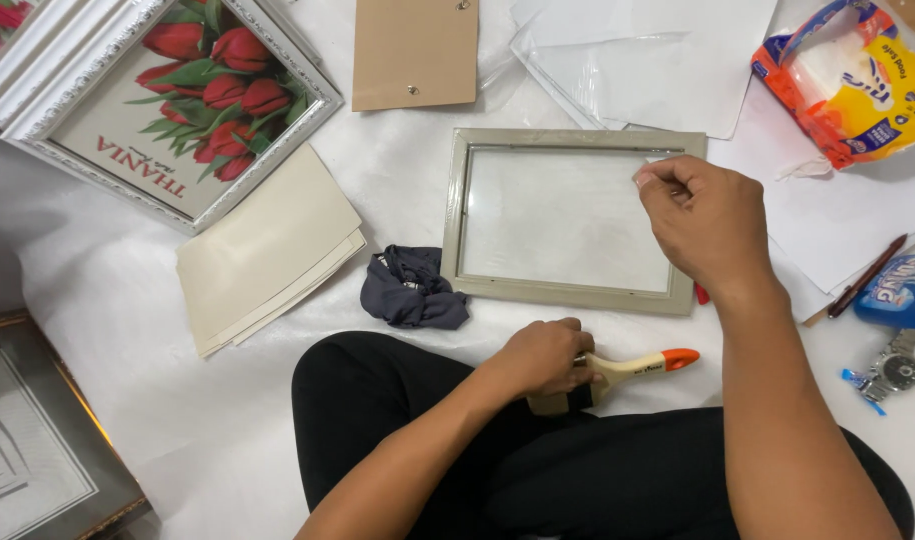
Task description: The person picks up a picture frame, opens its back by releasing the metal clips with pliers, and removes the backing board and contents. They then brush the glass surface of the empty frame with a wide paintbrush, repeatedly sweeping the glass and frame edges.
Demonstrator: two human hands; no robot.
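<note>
A grey-green picture frame (567,290) with a glass pane lies flat on the white cloth in front of me. My right hand (702,225) rests over its right side, fingertips pinched together at the upper right corner of the glass. My left hand (542,357) is closed around a paint brush (632,368) with a pale wooden handle and an orange tip, held low over my black-clad lap, just below the frame's bottom edge. The brush's bristles are hidden under the hand.
A crumpled dark cloth (414,288) lies left of the frame, beside stacked cream cards (262,245). A white frame with red tulips (182,95) sits at top left, a brown backing board (415,52) above. Tissue pack (857,80), pencil (865,277), blue bottle (902,290), wristwatch (892,372) lie right.
</note>
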